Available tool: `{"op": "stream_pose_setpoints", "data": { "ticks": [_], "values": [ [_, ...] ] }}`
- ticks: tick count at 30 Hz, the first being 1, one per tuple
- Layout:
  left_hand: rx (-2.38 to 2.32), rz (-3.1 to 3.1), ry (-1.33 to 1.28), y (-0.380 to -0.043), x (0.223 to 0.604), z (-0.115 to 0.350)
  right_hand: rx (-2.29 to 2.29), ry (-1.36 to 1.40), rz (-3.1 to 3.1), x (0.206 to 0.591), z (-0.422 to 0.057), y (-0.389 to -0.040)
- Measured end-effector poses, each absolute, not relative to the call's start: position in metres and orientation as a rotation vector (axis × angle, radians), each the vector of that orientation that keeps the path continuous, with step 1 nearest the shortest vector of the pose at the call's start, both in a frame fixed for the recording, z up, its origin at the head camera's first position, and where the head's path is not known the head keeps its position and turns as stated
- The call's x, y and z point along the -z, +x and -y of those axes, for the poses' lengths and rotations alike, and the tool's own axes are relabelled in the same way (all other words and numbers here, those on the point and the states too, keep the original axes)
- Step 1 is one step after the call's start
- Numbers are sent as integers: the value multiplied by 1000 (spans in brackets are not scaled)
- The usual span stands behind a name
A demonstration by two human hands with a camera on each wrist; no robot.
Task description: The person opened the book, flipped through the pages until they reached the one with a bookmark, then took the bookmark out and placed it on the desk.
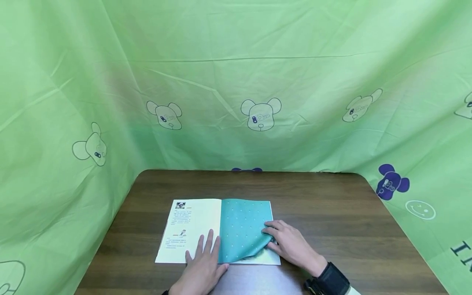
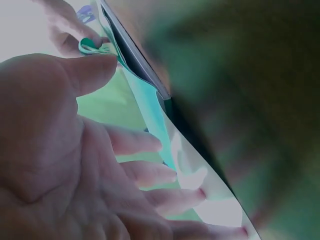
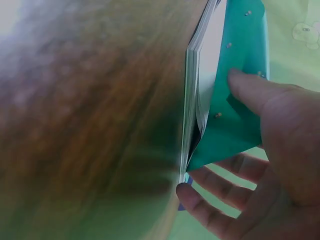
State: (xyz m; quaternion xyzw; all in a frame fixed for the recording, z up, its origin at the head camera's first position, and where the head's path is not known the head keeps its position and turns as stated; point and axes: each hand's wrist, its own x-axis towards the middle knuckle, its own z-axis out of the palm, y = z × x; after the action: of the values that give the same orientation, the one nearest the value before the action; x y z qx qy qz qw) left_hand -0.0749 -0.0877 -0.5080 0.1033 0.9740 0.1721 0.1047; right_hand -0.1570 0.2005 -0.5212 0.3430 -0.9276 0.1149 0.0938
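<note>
An open book lies on the table, its white left page (image 1: 203, 213) printed with small text and pictures. On the right side is a teal page (image 1: 243, 223) with pale dots, its lower outer corner lifted and curled. My left hand (image 1: 203, 266) rests on the lower part of the left page near the fold, fingers straight and spread. My right hand (image 1: 291, 241) pinches the outer edge of the teal page. In the right wrist view, my thumb (image 3: 255, 90) lies against the teal page with the fingers behind it. White pages (image 3: 207, 75) show beneath.
The brown wooden table (image 1: 332, 205) extends around the book on all sides. A green cloth (image 1: 214, 82) with bear-head outlines hangs behind the table and at both sides. A dark band (image 1: 330, 280) is strapped round my right wrist.
</note>
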Motion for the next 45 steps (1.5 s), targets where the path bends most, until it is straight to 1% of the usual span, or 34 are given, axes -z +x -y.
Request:
{"op": "stream_pose_setpoints", "data": {
  "ticks": [9, 17, 29, 39, 42, 45],
  "values": [
    [-387, -2904, 218, -83, 508, 76, -372, 811, 2738, 515, -197, -158],
    [-350, -2905, 138, -84, 508, 70, -402, 765, 2719, 511, -196, -158],
    [-269, -2918, 158, -86, 510, 67, -453, 727, 2680, 509, -194, -156],
    [-286, -2909, 132, -90, 508, 68, -463, 624, 2741, 508, -200, -152],
    [-337, -2910, 99, -91, 505, 70, -457, 702, 2781, 509, -201, -150],
    [-422, -2909, 54, -91, 503, 72, -412, 898, 2813, 511, -203, -147]
  ]
}}
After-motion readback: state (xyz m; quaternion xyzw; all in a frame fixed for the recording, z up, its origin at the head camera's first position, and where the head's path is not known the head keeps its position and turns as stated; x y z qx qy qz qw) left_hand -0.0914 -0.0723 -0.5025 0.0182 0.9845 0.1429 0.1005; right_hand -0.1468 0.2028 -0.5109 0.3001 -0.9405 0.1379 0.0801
